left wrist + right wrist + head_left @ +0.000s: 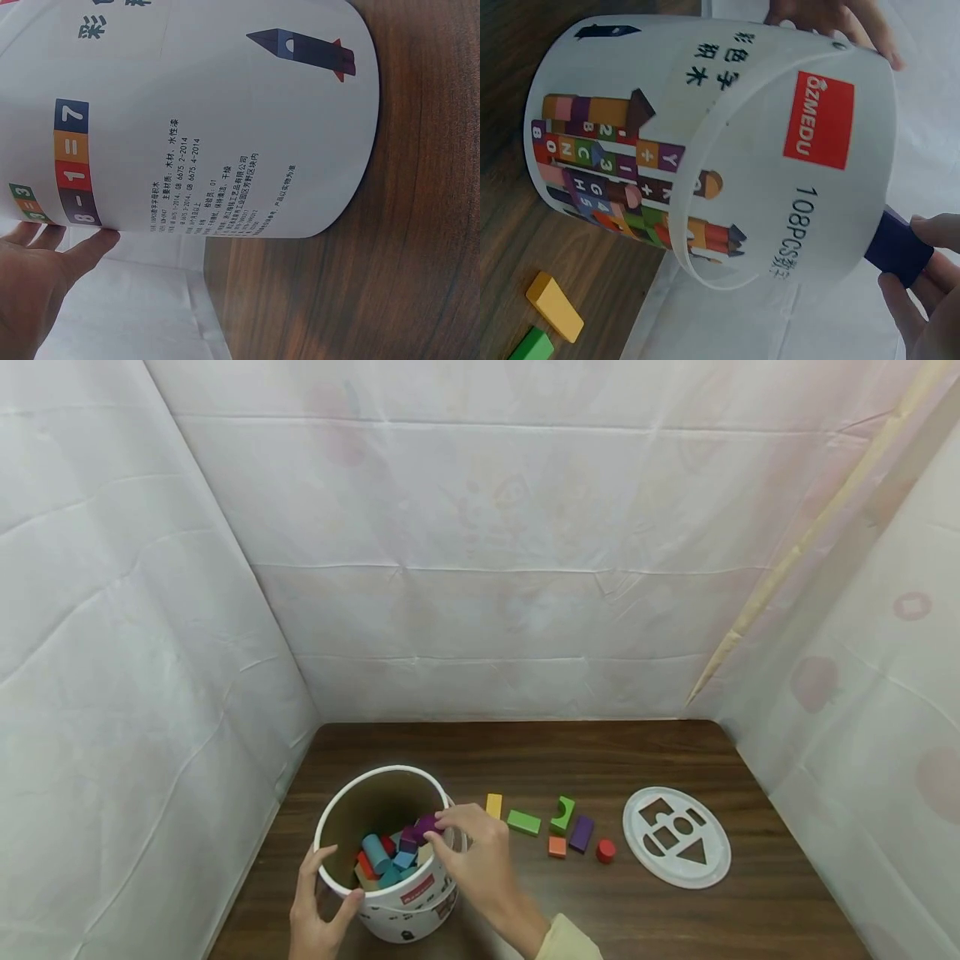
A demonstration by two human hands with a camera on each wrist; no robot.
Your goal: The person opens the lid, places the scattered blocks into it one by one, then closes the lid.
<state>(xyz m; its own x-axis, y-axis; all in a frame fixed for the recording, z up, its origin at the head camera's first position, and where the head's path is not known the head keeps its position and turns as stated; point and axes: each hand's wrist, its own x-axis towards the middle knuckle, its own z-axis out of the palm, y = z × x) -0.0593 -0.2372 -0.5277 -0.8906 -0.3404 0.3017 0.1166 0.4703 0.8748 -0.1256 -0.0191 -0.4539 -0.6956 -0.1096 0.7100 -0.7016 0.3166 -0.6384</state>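
Purple block (900, 250) — apparently partly inside white bucket (386, 920)

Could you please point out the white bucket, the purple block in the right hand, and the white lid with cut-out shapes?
White bucket (820, 120): right wrist view, on its wall's red label.
Purple block (899, 250): right wrist view, on its broad face.
White lid (671, 868): head view, on the solid part near its lower edge.

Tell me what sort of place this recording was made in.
Probably an indoor makeshift filming booth: pale, creased sheets surround three sides of a dark brown wood-grain tabletop holding a white printed cylindrical bucket of small multicoloured blocks.
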